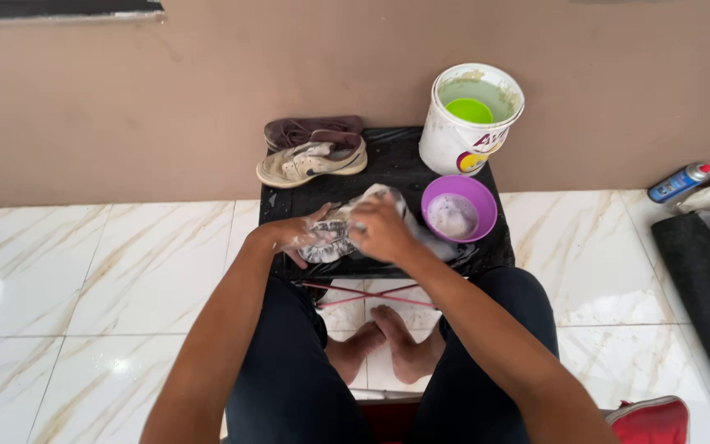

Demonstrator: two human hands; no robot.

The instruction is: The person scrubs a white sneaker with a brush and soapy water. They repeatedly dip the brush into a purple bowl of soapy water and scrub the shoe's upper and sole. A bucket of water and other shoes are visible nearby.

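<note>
I hold a wet, soapy sneaker [334, 238] over a black plastic sheet [396, 160] on the floor. My left hand [293, 234] grips the sneaker's left end. My right hand [381, 228] is closed over its top at the right; whether it also holds a brush or cloth is hidden. A purple bowl [480, 196] with sudsy water sits just right of my hands. Beyond it stands a white bucket [454, 140] of greenish water with a green scoop [469, 109] floating in it.
A beige sneaker [310, 162] and a dark brown shoe [310, 129] lie at the sheet's far left by the tan wall. A blue spray can [678, 182] and a black mat [700, 279] with cloth lie right. My bare feet [388, 345] rest on marble tiles.
</note>
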